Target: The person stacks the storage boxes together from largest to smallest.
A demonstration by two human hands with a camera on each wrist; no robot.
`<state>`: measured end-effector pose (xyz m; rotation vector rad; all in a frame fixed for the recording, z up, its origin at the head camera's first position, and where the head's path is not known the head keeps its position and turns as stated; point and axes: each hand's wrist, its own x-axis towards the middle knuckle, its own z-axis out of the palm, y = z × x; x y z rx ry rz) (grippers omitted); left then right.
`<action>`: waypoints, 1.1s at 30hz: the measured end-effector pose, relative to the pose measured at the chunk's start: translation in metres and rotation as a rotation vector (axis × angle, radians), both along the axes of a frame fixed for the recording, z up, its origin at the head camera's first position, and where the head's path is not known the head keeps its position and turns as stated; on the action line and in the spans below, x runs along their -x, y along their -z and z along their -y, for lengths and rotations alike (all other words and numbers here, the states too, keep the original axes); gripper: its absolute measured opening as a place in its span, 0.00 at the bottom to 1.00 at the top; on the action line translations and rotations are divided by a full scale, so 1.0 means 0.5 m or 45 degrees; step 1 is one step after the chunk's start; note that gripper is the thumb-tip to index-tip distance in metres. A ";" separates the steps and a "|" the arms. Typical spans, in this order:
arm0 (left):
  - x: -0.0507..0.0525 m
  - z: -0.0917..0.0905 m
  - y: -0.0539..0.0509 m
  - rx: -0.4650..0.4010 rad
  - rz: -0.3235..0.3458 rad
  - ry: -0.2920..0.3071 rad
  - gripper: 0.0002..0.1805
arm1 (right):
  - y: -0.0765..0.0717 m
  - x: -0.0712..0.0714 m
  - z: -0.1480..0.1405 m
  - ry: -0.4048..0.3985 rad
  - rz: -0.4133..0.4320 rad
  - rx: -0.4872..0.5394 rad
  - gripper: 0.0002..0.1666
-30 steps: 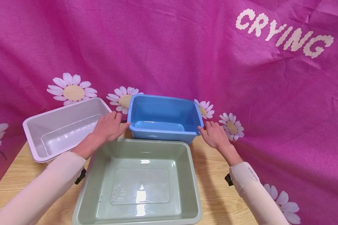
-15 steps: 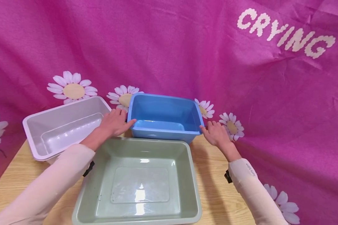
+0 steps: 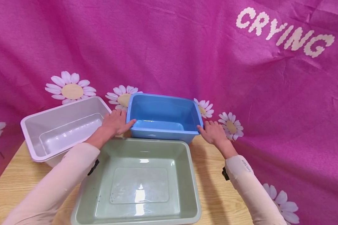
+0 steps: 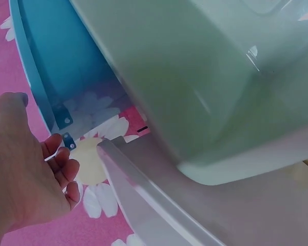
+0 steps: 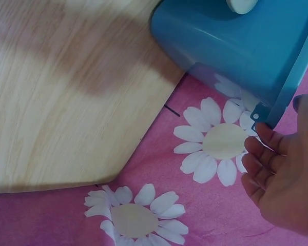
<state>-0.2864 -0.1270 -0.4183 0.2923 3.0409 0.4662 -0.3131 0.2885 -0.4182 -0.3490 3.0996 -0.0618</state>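
Blue bin point(image 3: 164, 109), 1 piece; far side of the counter point(image 3: 214, 193), just behind the green bin point(image 3: 146, 148).
Left hand point(image 3: 114, 122) and right hand point(image 3: 214, 133) each grip the rim point(image 3: 163, 130) at 1 short end. I judge it plastic: light, fairly stiff, slippery along the glossy walls, hardly fragile, perhaps flexing if squeezed. From here I would take hold under the lip at both ends, as gripped.

Glossy plastic bins point(image 3: 163, 135), wooden table point(image 3: 231, 197), cloth backdrop point(image 3: 169, 47)
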 end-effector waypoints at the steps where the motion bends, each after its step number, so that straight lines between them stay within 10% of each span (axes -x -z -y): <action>1: 0.001 0.000 0.002 0.005 0.003 -0.002 0.38 | 0.001 0.003 0.001 0.000 0.007 -0.002 0.36; 33: 0.017 -0.013 0.012 0.014 0.028 -0.005 0.36 | -0.003 0.020 -0.001 -0.014 0.045 -0.026 0.29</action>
